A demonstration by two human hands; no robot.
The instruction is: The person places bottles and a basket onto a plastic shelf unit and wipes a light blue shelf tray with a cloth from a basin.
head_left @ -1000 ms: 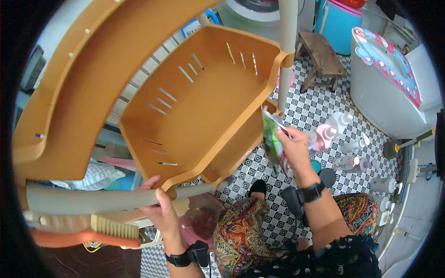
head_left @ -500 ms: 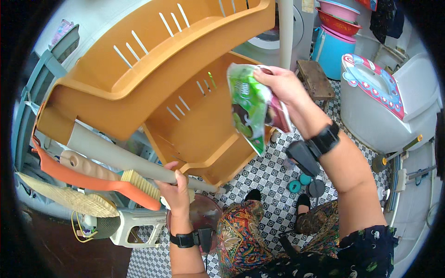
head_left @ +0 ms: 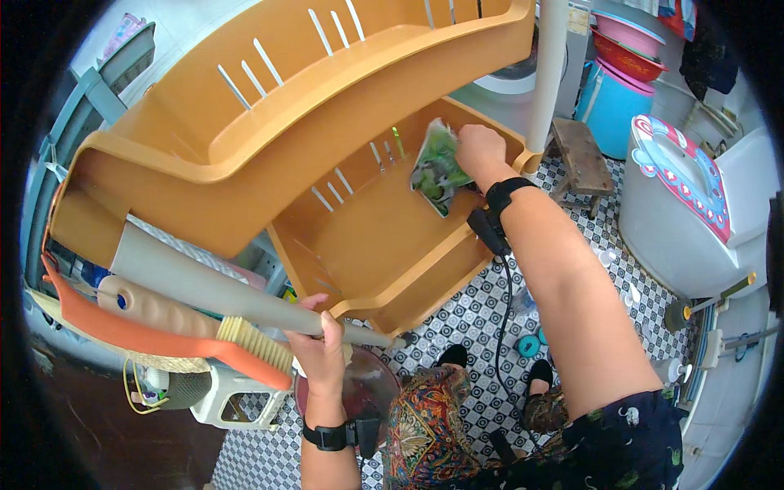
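Note:
An orange-brown plastic shelf rack has an upper tier (head_left: 269, 155) and a lower tier (head_left: 380, 253), joined by grey poles. My right hand (head_left: 482, 151) is closed on the upper edge of a green plastic pouch (head_left: 438, 167), held within the right part of the lower tier. The pouch's base is near the tier's floor; whether it touches cannot be made out. With thumb and fingers around it, my left hand (head_left: 320, 351) grips the tilted grey pole (head_left: 212, 278) at the rack's near left. Something pale shows beside that palm, mostly hidden.
An orange-handled brush (head_left: 163, 331) hangs along the left pole, above a white stool (head_left: 237, 400). A reddish basin (head_left: 351, 392) stands by my legs. To the right are a small wooden stool (head_left: 581, 159), a blue bucket (head_left: 616, 110) and a toilet (head_left: 674, 220) with a patterned seat.
My right hand has carried the pouch forward and down into the lower tier. My left hand stays on the pole. The view has shifted slightly.

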